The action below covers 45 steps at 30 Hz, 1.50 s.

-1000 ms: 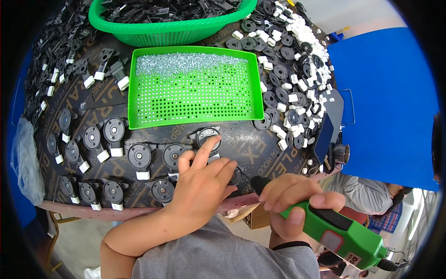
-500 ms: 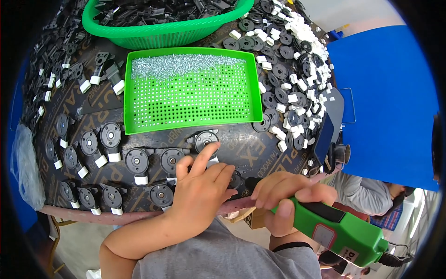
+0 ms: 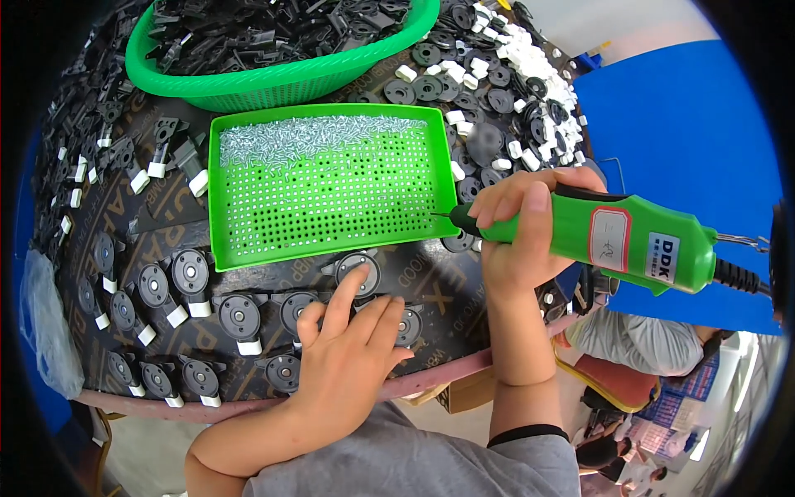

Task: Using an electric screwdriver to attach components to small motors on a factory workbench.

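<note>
- our left hand point(image 3: 348, 356) reaches over the near edge of the table point(image 3: 451, 323), palm down, fingers loosely spread and grasping nothing.
- its index fingertip lies over a black wheel point(image 3: 362, 284), just beyond the middle of the near edge; we cannot tell whether it presses down.
- just beside its other fingers we see a second wheel point(image 3: 408, 329), partly covered.
- our right hand point(image 3: 526, 228) wraps its fingers around a green electric screwdriver point(image 3: 571, 228), held aloft near the table's right edge.
- the bit point(image 3: 440, 215) points left, over the green tray's point(image 3: 331, 219) near right corner.
- we have silver screws point(image 3: 306, 137) heaped along the tray's far side.
- more wheels with white blocks point(image 3: 250, 346) line the near edge toward the left corner.
- a green basket point(image 3: 273, 80) of black parts point(image 3: 273, 33) stands at the far edge.
- black discs point(image 3: 500, 100) and white pieces point(image 3: 530, 62) crowd the far right corner.
</note>
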Motion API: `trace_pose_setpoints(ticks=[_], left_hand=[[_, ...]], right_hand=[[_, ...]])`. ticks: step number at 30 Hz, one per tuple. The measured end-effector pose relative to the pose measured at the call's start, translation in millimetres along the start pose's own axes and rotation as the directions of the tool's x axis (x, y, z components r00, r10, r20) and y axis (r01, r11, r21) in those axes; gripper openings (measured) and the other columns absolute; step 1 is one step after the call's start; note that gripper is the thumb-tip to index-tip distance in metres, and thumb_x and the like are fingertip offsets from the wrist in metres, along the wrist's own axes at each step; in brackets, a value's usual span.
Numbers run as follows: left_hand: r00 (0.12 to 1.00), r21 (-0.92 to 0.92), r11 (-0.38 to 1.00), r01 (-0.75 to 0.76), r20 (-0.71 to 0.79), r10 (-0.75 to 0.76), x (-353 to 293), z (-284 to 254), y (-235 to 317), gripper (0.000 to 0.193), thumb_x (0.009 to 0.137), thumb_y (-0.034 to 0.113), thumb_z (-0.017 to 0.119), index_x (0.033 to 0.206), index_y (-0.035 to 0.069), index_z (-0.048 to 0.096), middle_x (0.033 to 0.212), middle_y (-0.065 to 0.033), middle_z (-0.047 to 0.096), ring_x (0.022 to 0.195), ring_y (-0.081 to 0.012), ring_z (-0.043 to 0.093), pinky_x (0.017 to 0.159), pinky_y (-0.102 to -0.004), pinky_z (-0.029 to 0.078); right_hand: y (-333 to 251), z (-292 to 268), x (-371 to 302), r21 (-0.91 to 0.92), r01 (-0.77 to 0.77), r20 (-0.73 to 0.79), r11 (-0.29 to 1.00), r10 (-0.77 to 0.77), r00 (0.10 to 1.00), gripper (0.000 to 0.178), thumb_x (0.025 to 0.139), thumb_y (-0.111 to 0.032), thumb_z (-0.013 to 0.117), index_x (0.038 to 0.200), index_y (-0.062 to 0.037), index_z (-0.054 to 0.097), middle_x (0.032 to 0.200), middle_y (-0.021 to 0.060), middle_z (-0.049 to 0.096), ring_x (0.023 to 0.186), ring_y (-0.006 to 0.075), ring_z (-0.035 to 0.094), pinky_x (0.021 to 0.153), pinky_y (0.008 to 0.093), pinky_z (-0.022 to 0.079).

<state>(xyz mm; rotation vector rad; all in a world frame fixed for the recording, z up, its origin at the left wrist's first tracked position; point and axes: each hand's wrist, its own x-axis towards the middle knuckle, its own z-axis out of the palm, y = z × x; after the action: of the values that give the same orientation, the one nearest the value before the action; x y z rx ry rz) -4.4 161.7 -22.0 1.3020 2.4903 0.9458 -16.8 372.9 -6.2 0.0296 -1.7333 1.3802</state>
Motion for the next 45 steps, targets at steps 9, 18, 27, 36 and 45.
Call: trace_pose_setpoints(ticks=[9,18,27,36,45], left_hand=[[1.0,-0.018,1.0,0.016,0.007,-0.016,1,1,-2,0.052,0.074,0.032,0.08,0.117,0.005,0.067,0.118,-0.0053,0.068,0.133,-0.0312,0.046,0.097,-0.0476,0.028],[1.0,-0.047,0.999,0.003,-0.012,-0.004,-3,-1,-5,0.054,0.073,0.032,0.08,0.118,0.005,0.067,0.117,-0.0056,0.067,0.134,-0.031,0.045,0.098,-0.0479,0.028],[0.999,-0.127,0.992,-0.014,-0.038,0.009,0,0,-9,0.051,0.07,0.021,0.083,0.116,0.005,0.067,0.112,-0.0057,0.068,0.133,-0.0322,0.046,0.097,-0.0492,0.028],[0.999,-0.148,0.989,0.026,-0.039,-0.032,1,2,-9,0.052,0.062,0.013,0.085,0.112,0.01,0.07,0.11,-0.003,0.071,0.135,-0.0302,0.047,0.097,-0.0478,0.028],[0.998,-0.139,0.99,0.026,-0.049,-0.033,4,2,-6,0.044,0.067,0.013,0.081,0.109,0.01,0.071,0.107,-0.003,0.072,0.134,-0.029,0.048,0.096,-0.0466,0.029]], right_hand=[[0,3,-1,-0.05,0.011,0.032,0.999,-0.009,0.999,0.029,0.097,-0.009,0.057,0.121,-0.01,0.04,0.067,0.0059,0.049,0.051,0.0157,0.048,0.046,0.0323,0.046],[-25,4,-2,0.01,0.057,0.012,0.998,-0.057,0.998,0.026,0.097,-0.011,0.054,0.121,-0.012,0.043,0.066,0.006,0.049,0.05,0.0164,0.048,0.044,0.0317,0.044],[-107,9,-49,0.128,-0.056,0.296,0.99,0.016,0.955,0.029,0.097,-0.014,0.061,0.111,-0.0115,0.036,0.064,0.0071,0.053,0.05,0.0194,0.057,0.045,0.0359,0.053],[-101,13,-66,0.084,-0.228,0.239,0.97,0.203,0.95,0.038,0.094,-0.023,0.071,0.106,-0.0184,0.036,0.066,0.0084,0.058,0.052,0.0242,0.058,0.051,0.0413,0.054],[-91,7,-46,0.085,-0.173,0.424,0.981,0.121,0.897,0.036,0.095,-0.013,0.068,0.107,-0.0132,0.034,0.067,0.0085,0.057,0.052,0.0232,0.058,0.051,0.0415,0.054]])
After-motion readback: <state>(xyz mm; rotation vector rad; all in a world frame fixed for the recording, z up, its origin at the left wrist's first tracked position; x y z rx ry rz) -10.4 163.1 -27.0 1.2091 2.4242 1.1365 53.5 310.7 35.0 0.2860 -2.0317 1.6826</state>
